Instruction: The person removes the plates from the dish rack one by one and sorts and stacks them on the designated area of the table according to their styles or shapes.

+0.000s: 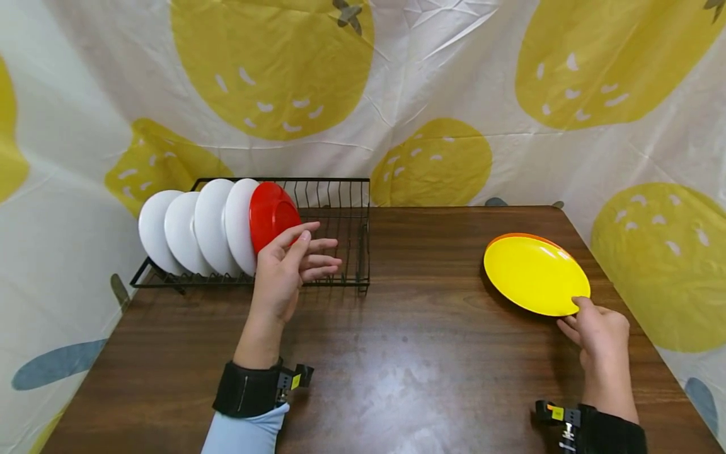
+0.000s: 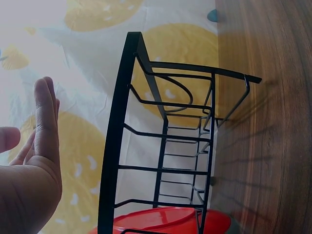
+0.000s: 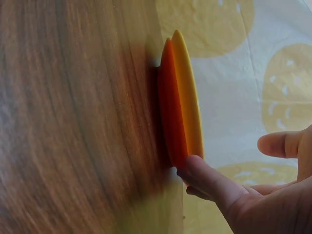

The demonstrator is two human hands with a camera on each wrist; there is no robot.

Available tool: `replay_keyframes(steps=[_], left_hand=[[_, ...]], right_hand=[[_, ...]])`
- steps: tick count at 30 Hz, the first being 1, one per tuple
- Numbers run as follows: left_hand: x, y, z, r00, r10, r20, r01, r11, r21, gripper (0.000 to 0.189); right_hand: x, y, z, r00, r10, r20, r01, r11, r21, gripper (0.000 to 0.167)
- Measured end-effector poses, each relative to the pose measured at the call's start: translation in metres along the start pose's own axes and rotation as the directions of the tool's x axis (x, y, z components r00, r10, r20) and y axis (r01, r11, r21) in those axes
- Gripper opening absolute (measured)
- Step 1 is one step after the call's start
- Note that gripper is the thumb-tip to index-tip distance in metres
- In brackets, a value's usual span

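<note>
In the head view my left hand [image 1: 283, 271] is held in front of a black wire dish rack [image 1: 367, 252], fingers extended and holding nothing. A red bowl [image 1: 271, 211] stands on edge in the rack just behind the fingers, which hide part of it. Several white plates [image 1: 211, 227] stand upright to its left. On the right, a yellow plate [image 1: 535, 274] lies on an orange plate [image 3: 171, 107]. My right hand [image 1: 601, 331] is at their near right rim. In the right wrist view its fingertips [image 3: 196, 163] touch the rim, while the thumb is held apart.
The brown wooden table [image 1: 414, 353] carries the rack at the back left and the plates at the right. A fabric sheet with yellow fruit prints [image 1: 431, 75] hangs behind the table and along its sides.
</note>
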State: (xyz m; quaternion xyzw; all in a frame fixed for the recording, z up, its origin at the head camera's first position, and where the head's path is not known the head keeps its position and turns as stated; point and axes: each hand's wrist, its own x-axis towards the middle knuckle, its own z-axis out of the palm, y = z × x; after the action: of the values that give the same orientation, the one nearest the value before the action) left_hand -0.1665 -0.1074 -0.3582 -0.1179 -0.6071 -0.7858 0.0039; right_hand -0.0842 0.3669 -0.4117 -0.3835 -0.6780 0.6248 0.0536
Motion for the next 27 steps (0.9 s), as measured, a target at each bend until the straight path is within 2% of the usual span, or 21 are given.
replay_keyframes(steps=[6,16,18,21,25,27], left_hand=[[0.000,0.000,-0.001,1.000,-0.001,-0.012,0.001,1.000,-0.007,0.037],[0.000,0.002,-0.010,0.999,-0.013,-0.050,0.012,1.000,-0.015,0.037],[0.000,0.005,-0.015,0.998,-0.014,-0.069,0.012,1.000,-0.023,0.037],[-0.001,0.009,-0.021,0.994,-0.007,-0.105,0.004,1.000,-0.031,0.037],[-0.001,0.013,-0.028,0.988,0.014,-0.155,-0.021,0.999,-0.040,0.035],[0.000,0.014,-0.031,0.984,0.020,-0.176,-0.029,0.999,-0.046,0.033]], right_hand=[[-0.003,-0.006,0.001,0.999,-0.026,-0.036,0.025,0.999,-0.041,0.072],[-0.008,-0.011,0.003,0.999,-0.027,-0.045,0.028,0.999,0.017,0.069],[-0.011,-0.012,0.004,0.998,-0.042,-0.047,0.045,0.997,0.063,0.067],[-0.016,-0.016,0.006,0.996,-0.047,-0.073,0.060,0.980,0.192,0.061],[-0.024,-0.023,0.009,0.992,-0.067,-0.111,0.104,0.922,0.373,0.054],[-0.028,-0.028,0.013,0.989,-0.101,-0.107,0.137,0.895,0.424,0.054]])
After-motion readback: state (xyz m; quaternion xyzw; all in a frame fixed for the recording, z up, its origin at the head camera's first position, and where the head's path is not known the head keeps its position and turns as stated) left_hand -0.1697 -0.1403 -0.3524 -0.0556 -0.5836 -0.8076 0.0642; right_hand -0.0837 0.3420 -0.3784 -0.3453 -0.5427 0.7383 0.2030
